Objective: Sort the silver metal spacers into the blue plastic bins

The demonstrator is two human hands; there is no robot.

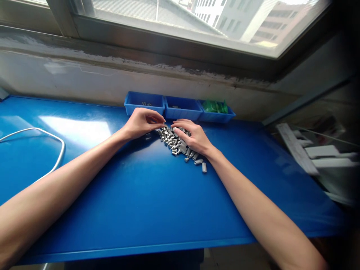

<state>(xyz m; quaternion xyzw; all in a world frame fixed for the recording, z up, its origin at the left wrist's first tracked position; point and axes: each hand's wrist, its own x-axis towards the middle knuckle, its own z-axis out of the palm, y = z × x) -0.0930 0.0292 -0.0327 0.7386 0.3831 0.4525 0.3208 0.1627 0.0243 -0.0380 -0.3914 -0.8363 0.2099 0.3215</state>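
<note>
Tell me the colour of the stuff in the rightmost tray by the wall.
Green: the contents of the rightmost blue plastic tray, seen in the head view.

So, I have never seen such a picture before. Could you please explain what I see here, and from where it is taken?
The one picture comes from a camera worn on a person's head, looking down at their bare hands. A glossy blue table stands under a window. On it lies a pile of small silver metal cylinders. The left hand pinches at the pile's edge; whether it holds a piece is unclear. The right hand rests on the pile. Behind are three blue plastic trays; left, a white cable.
</note>
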